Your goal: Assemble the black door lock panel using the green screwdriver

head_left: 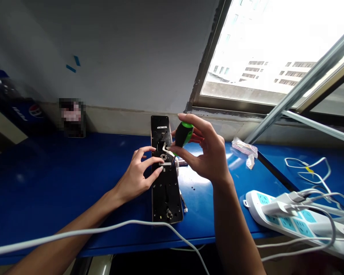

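A long black panel [166,198], which looks like part of a door lock, lies on the blue table with its inner side up. It shows screw holes, a metal post near its lower end and a white cable [167,151] in its upper half. My right hand [208,156] grips a screwdriver [184,134] by its black and green handle. The shaft slants down to the panel's right side; whether the tip sits in a screw cannot be told. My left hand [139,168] rests fingertips on the panel's left and middle, fingers spread.
A white power strip [286,221] with several plugs and cables stands at the right. A white cable [126,222] crosses in front of the panel. Small dark bits [193,188] lie beside it. Metal bars [301,84] lean before the window. A bottle [20,103] stands far left.
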Demonstrator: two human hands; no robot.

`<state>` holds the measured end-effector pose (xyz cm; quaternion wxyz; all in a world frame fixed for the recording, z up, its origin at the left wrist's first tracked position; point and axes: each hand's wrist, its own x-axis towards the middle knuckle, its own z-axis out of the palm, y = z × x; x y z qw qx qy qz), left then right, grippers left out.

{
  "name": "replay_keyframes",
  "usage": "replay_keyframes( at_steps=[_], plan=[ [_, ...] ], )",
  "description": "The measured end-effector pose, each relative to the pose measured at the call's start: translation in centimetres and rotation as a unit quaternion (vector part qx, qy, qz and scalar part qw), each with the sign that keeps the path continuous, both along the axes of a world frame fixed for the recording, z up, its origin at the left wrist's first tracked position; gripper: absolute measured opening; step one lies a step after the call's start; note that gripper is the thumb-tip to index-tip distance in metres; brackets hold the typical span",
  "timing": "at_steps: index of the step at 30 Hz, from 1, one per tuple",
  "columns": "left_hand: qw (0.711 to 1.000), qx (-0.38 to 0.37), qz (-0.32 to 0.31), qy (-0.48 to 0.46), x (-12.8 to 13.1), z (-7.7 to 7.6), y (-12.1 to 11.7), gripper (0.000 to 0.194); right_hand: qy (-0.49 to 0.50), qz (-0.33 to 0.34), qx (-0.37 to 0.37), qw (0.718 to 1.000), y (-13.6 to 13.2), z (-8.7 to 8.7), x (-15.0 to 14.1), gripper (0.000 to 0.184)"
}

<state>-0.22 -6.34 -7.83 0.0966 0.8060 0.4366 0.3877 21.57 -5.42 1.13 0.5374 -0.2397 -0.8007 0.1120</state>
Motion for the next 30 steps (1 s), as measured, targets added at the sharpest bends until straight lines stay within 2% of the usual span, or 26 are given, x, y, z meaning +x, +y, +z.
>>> replay_keyframes(
  at_steps=[10, 15, 19, 24, 28, 30],
  plan=[
    [0.996, 0.055, -0.054, 0.037, 0.6, -0.3, -0.6, 0.026, 0.006, -0.014, 0.01, 1.0, -0.1, -0.1, 0.1, 0.054],
    [0.997, 0.055, -0.034, 0.035, 0.6, -0.6, -0.4, 0.027, 0.007, -0.013, 0.031, 0.999, 0.1, -0.3, 0.0, 0.056],
    [1.0, 0.006, -0.004, 0.005, 0.6, -0.6, -0.4, 0.031, 0.014, -0.039, 0.038, 0.998, 0.3, -0.7, -0.2, 0.053],
    [0.996, -0.08, -0.027, -0.029, 0.6, -0.3, -0.3, 0.04, 0.06, 0.018, -0.01, 0.998, 0.3, -0.9, -0.5, 0.042],
    [0.994, -0.095, -0.043, -0.039, 0.5, -0.1, -0.2, 0.042, 0.108, 0.002, 0.06, 0.992, 0.7, -1.1, -0.4, 0.037],
    [0.993, -0.101, -0.047, -0.041, 0.3, 0.0, -0.1, 0.043, 0.105, 0.006, 0.07, 0.992, 0.9, -1.1, -0.3, 0.034]
  ],
)
